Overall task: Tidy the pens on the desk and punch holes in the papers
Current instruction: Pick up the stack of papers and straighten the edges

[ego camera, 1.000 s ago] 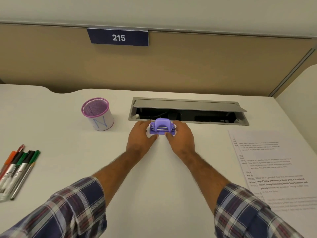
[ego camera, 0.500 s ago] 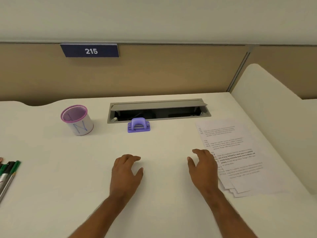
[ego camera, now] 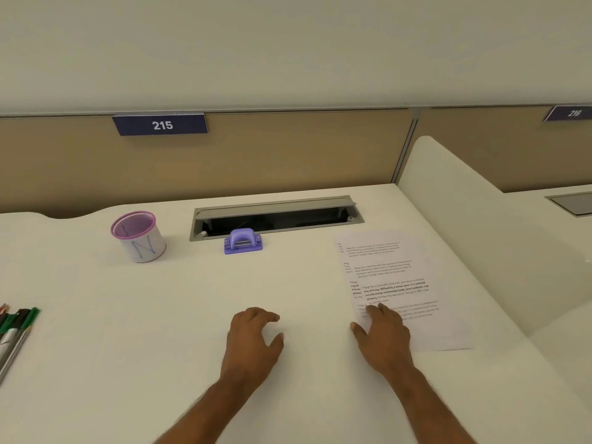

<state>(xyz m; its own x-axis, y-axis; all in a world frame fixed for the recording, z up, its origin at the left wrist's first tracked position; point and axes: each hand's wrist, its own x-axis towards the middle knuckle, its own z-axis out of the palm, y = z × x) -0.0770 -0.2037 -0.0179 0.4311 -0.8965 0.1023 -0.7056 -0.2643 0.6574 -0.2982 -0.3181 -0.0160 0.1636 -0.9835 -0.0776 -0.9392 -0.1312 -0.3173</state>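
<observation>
Both your hands have come back from the small purple plastic hole punch (ego camera: 243, 241), which now sits alone at the far middle of the white desk (ego camera: 128, 363), just in front of the grey cable tray (ego camera: 275, 216). Your right hand (ego camera: 382, 331) has slid further right and now rests with relaxed, spread fingers on the near left corner of the stack of printed white paper sheets (ego camera: 400, 283), holding nothing. Your left hand (ego camera: 253, 338) lies loosely curled on the bare desk near the middle, empty as well.

Those sheets lie at the right of the desk, well apart from the punch. They look thin, light and floppy, and likely to fan out or slip on the smooth top. Pinch the stack at its near left edge, thumb under and fingers on top, and square it before lifting.

At the far left edge, the bundle of green, black and orange marker pens (ego camera: 16, 328) waits untouched, with the pink-rimmed white mesh pen cup (ego camera: 138, 237) standing empty at the far left.
</observation>
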